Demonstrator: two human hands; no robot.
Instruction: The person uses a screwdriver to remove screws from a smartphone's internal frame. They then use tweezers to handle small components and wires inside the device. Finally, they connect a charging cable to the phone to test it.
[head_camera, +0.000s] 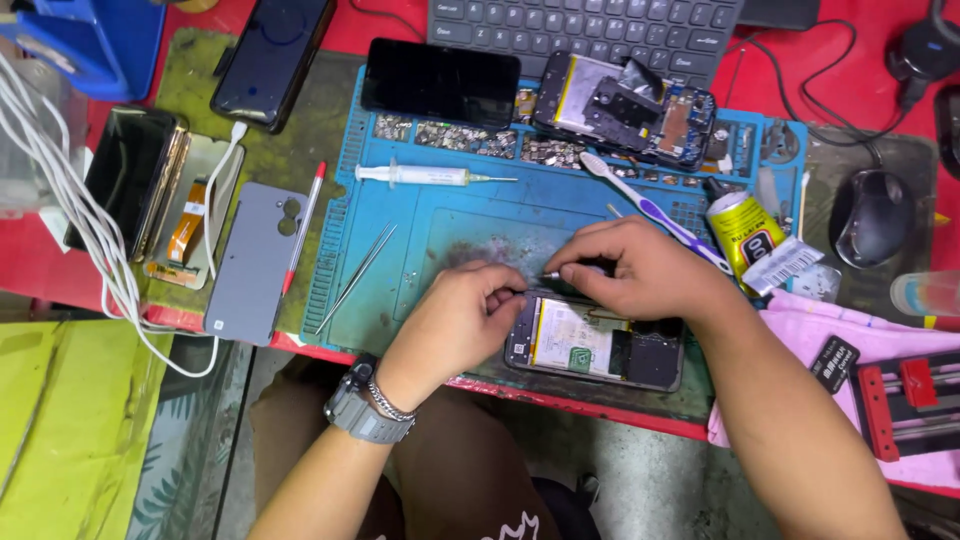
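Note:
An opened phone (590, 345) with its back off lies at the near edge of the blue repair mat (470, 215), showing a white battery and dark boards. My left hand (460, 320) rests at the phone's left end, fingers curled against its upper left corner. My right hand (640, 270) is above the phone's top edge and pinches a thin metal tool (552, 274) whose tip points left toward my left fingers. What the tip touches is hidden by my fingers.
Tweezers (357, 276), a syringe (430, 175), a toothbrush (650, 210) and a glue tube (745, 232) lie on the mat. A second opened phone (625, 110) and a black phone (440, 82) sit behind. A grey back cover (255, 262), cables, keyboard (590, 25) and mouse (870, 215) surround it.

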